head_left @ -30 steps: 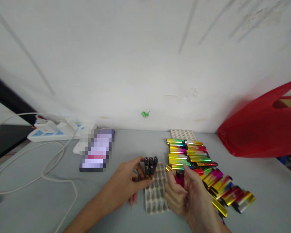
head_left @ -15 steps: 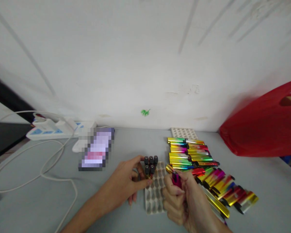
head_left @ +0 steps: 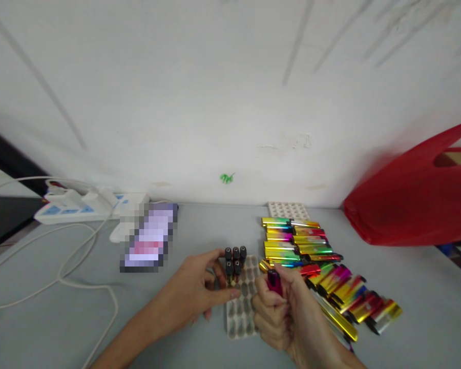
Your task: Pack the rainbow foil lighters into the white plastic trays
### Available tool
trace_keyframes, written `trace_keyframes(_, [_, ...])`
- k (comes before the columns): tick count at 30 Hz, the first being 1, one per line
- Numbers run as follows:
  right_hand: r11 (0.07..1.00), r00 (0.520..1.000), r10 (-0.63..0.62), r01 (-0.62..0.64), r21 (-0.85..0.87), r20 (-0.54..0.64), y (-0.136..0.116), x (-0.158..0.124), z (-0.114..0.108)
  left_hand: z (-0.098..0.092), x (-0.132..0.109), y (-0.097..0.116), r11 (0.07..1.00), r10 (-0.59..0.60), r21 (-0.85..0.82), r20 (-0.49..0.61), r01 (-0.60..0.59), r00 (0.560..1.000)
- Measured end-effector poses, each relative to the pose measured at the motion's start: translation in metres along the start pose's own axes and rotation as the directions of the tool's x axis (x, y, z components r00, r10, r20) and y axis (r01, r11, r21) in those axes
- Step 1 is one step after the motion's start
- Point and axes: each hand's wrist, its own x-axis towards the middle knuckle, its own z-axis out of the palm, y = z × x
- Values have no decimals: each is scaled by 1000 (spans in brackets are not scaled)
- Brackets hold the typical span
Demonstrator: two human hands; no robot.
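My right hand (head_left: 278, 315) is closed in a fist round a shiny purple lighter (head_left: 274, 282), its dark top end sticking up by my thumb. Left of it lies a pale tray (head_left: 241, 313) with rows of round hollows. Several lighters with black tops (head_left: 236, 267) stand upright in the tray's far left corner. My left hand (head_left: 200, 283) is at the tray's left side with fingers curved and apart. Its index fingertip is against the standing lighters, and the thumb tip lies over the tray.
Many shiny multicoloured lighters (head_left: 280, 251) lie in rows to the right. Behind them is another pale tray (head_left: 288, 210) by the wall. A red bag (head_left: 411, 205) stands far right. On the left are a phone (head_left: 149, 236), a power strip (head_left: 96, 205) and a looped white cable (head_left: 86, 287).
The whole view has shifted slightly. Both hands keep nearly the same pose, with the purple lighter still in my right hand and the standing lighters unchanged.
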Motion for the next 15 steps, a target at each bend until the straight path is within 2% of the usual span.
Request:
trace_keyframes(5, [1000, 998, 27, -28, -9, -56, 2, 0, -2, 1, 0, -4, 1000, -9, -14, 25, 10, 1000])
trace_keyframes(9, [999, 998, 44, -44, -15, -51, 3, -1, 0, 0, 0, -6, 997, 65, 35, 13, -65, 998])
trace_keyframes(15, [997, 994, -41, 33, -73, -106, 11, 5, -8, -1, 1, -9, 991, 124, 56, 1, -124, 992])
